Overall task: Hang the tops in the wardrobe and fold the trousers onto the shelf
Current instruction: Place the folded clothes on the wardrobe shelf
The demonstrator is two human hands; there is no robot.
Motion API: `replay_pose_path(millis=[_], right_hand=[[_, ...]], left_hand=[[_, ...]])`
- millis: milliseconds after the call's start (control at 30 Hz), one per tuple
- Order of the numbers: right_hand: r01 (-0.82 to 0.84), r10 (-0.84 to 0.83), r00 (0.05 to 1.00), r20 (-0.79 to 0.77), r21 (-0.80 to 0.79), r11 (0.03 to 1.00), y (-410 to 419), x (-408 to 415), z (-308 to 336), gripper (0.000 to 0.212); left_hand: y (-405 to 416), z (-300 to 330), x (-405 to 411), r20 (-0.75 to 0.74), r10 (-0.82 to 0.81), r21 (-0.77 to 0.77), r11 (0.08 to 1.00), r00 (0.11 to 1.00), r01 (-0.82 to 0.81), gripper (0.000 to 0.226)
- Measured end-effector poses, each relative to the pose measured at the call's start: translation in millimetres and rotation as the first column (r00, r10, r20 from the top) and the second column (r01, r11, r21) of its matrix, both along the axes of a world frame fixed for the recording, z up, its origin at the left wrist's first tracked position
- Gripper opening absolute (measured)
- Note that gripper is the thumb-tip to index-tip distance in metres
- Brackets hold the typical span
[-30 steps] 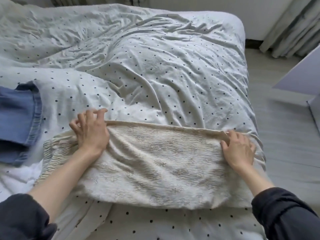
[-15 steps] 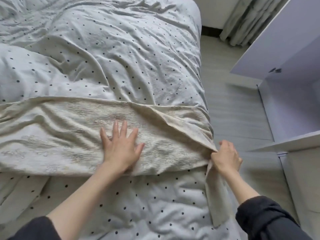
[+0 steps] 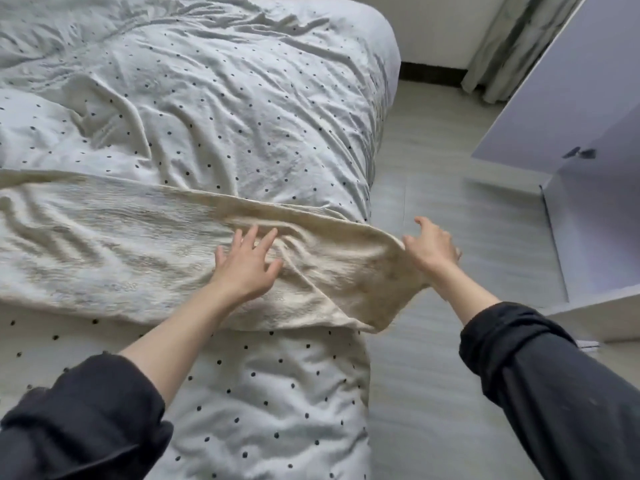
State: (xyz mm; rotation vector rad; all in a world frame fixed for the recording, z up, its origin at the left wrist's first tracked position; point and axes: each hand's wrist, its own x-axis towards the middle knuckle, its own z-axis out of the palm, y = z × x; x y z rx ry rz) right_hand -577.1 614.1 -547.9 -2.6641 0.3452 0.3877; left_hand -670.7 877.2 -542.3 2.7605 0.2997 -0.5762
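Observation:
Cream textured trousers (image 3: 131,251) lie stretched across the dotted duvet, their right end hanging past the bed's edge. My left hand (image 3: 247,263) presses flat on them with fingers spread, near the right part of the cloth. My right hand (image 3: 431,249) is off the side of the bed and grips the trousers' right end, which is lifted and folded back a little above the floor. The open white wardrobe (image 3: 588,216) stands at the right, with a shelf edge (image 3: 602,297) low down.
The bed's white duvet with black dots (image 3: 214,98) fills the left and middle. Grey floor (image 3: 433,375) runs between the bed and the wardrobe. The open wardrobe door (image 3: 561,98) leans out at the upper right, with a curtain (image 3: 502,39) behind it.
The view has swung right along the trousers. My right hand has lifted the hanging leg end up from beside the bed; my left hand has slid right and stays flat on the cloth.

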Motion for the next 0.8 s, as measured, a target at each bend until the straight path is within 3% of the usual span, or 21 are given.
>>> replay_pose_path(millis=[133,367,433,500,600,800], right_hand=[[-0.1,0.106,0.993,-0.045,0.112,0.989,2,-17,-32,0.06],[-0.387,0.405,0.914,-0.028,0.237,0.891,33,-74,-87,0.052],[-0.378,0.386,0.922,0.031,0.28,0.882,39,-72,-94,0.049],[-0.276,0.243,0.96,0.138,0.325,0.905,46,-53,-92,0.045],[-0.241,0.191,0.962,0.193,0.283,0.928,56,-6,-76,0.041],[-0.458,0.453,0.889,0.068,0.098,0.884,59,30,-63,0.022]], left_hand=[[-19,-18,-4,-0.067,-0.051,0.046,0.997,0.996,0.055,0.065],[-43,-57,-20,-0.027,-0.05,0.148,0.988,0.998,0.053,0.062],[-40,-60,-21,-0.029,-0.053,0.145,0.988,0.998,0.057,0.061],[-38,-61,-25,-0.033,-0.075,0.141,0.987,0.997,0.079,0.062],[-34,-61,-31,0.011,-0.085,0.127,0.988,0.996,0.083,0.07],[-32,-63,-35,0.033,-0.129,0.133,0.983,0.991,0.123,0.067]])
